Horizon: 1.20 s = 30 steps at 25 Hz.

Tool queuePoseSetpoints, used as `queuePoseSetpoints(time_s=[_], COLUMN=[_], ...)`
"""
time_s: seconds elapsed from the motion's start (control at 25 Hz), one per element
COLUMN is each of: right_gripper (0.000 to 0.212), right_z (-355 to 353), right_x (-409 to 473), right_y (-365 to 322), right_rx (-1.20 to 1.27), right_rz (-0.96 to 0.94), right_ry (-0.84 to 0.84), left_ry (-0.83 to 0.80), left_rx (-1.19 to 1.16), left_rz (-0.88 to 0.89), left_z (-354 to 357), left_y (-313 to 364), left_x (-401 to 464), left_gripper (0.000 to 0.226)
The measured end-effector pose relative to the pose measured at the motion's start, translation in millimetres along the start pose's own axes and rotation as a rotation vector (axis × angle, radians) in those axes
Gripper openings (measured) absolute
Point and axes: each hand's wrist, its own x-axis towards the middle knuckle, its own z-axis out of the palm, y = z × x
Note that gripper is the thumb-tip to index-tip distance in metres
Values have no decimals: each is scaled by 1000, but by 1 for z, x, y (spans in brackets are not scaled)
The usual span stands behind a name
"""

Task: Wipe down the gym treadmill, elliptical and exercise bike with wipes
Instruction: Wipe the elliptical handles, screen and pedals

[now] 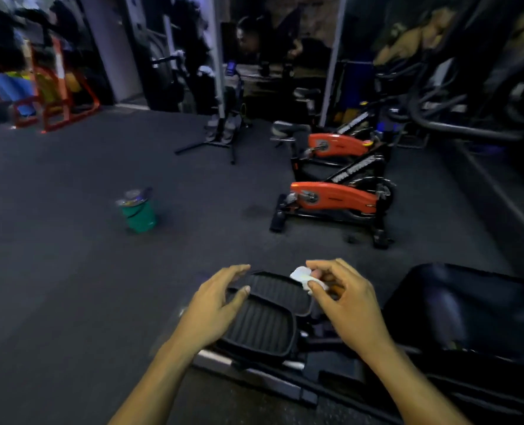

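the right hand point(346, 302) pinches a crumpled white wipe point(304, 278) over the far end of the near elliptical pedal point(263, 320). the left hand point(214, 305), fingers relaxed, rests on the pedal's left edge. the pedal wipe seems underway; next calls for pressing the wipe down along the ribbed tread.

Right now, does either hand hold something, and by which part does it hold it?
The right hand pinches a crumpled white wipe by its near end, between thumb and fingertips. The left hand holds nothing; it is open over the black ribbed pedal.

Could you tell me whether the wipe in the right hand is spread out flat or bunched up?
Bunched up: the wipe shows as a small crumpled wad pinched in the right hand.
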Motion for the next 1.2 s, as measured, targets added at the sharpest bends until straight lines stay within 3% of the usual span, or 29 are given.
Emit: queuePoseSetpoints(time_s=[0.2,0.48,0.72,0.92,1.12,1.2], right_gripper=[29,27,35,26,26,23], right_z=[-78,-144,-175,-210,-254,-268], right_x=[26,54,68,77,111,128], right_y=[9,13,-19,-58,-75,-67], right_rx=[-161,-310,-457,-845,-868,-967], right_rz=[41,42,-55,-105,-132,-100], right_ry=[427,812,984,1225,1375,1390], left_ry=[-215,-420,-348,-163,-41,-93], left_rx=[-19,-14,-56,-104,-105,-120], left_rz=[341,779,1087,1321,1386,1377], left_z=[44,115,152,176,192,203], left_y=[51,164,272,371,448,461], left_x=[134,270,352,427,500,525], left_gripper=[40,43,49,62,68,64])
